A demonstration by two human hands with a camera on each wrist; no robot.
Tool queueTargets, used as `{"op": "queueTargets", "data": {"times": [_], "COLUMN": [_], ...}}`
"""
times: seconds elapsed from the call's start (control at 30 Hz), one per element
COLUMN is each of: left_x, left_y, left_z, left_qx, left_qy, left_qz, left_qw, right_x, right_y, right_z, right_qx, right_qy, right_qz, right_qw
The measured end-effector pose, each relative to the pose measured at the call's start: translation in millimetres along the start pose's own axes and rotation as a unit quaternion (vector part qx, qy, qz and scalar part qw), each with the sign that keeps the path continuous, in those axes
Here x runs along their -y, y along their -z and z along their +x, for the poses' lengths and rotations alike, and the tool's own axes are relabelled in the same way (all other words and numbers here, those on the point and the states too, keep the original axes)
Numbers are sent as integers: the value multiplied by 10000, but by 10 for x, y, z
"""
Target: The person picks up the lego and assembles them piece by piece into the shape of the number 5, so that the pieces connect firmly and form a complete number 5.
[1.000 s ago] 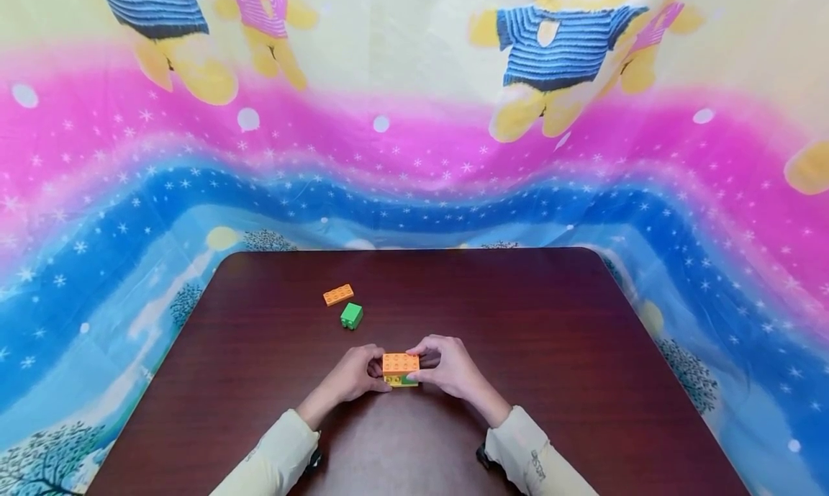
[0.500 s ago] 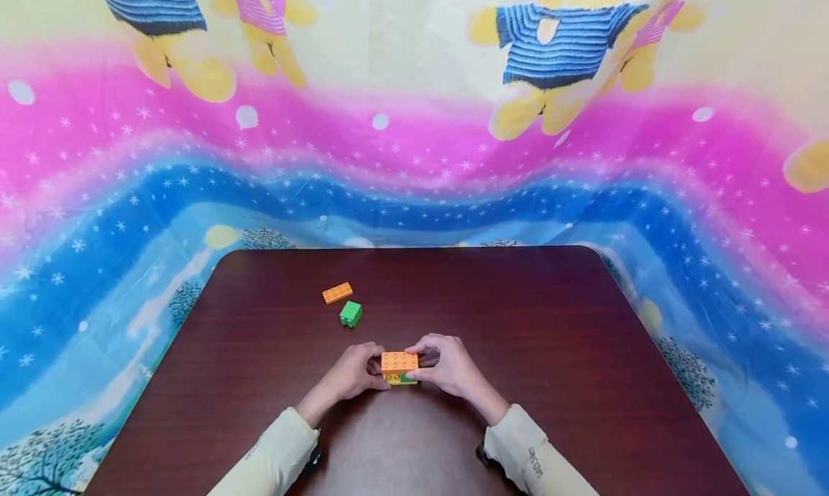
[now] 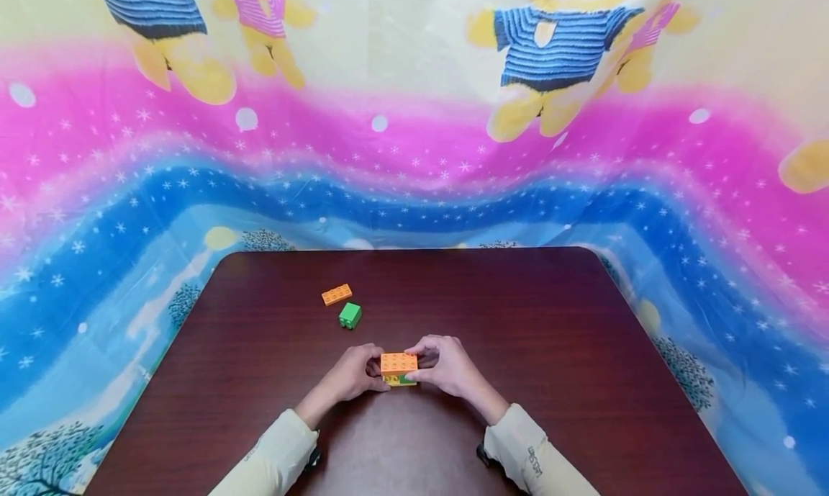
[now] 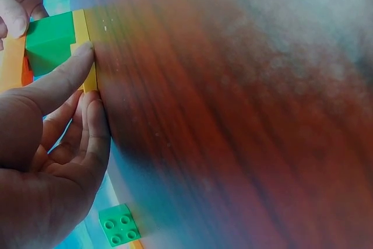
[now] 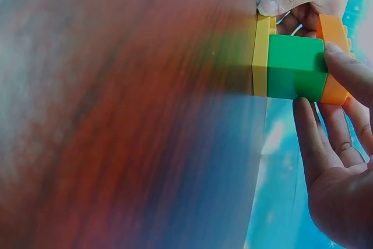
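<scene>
Lying at left, a flat orange studded brick and a green four-studded block are being supported by the reddish-brown table. Nearer its front, a plastic stack is being held: its yellow base plate is being pinched by the left hand, its green middle block and orange studded top by the right hand.

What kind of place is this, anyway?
Possibly a children's play corner, or a spot dressed up like one: there's a colourful backdrop printed with bear-like figures, a dark, wood-grained table, and a stack of toy bricks.
</scene>
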State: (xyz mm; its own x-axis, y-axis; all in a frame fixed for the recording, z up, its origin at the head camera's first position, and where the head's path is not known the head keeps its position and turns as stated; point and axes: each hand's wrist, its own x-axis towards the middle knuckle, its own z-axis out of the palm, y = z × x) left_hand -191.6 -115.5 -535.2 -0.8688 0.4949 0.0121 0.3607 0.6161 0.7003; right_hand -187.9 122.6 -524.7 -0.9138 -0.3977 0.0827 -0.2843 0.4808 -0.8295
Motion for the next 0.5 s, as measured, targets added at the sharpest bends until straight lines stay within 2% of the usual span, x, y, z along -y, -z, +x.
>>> {"op": "queueTargets", "data": {"times": [0.27, 0.4, 0.5], "left_x": [19, 35, 54], "left_y": [-8, 46, 123], "left_z": [6, 7, 9], "left_qx": [96, 218, 167], "left_qy": [-68, -87, -135], "left_qz": [-26, -191, -378], "left_qw": [9999, 9995, 9991], "right_x": [-4, -6, -8], "right_y": [-4, -7, -12], "right_z": [-16, -8, -1], "right_qx": [28, 29, -13], "right_qy": [-151, -126, -78], "right_qz": [47, 58, 57], "right_qw": [9999, 9999, 10000]}}
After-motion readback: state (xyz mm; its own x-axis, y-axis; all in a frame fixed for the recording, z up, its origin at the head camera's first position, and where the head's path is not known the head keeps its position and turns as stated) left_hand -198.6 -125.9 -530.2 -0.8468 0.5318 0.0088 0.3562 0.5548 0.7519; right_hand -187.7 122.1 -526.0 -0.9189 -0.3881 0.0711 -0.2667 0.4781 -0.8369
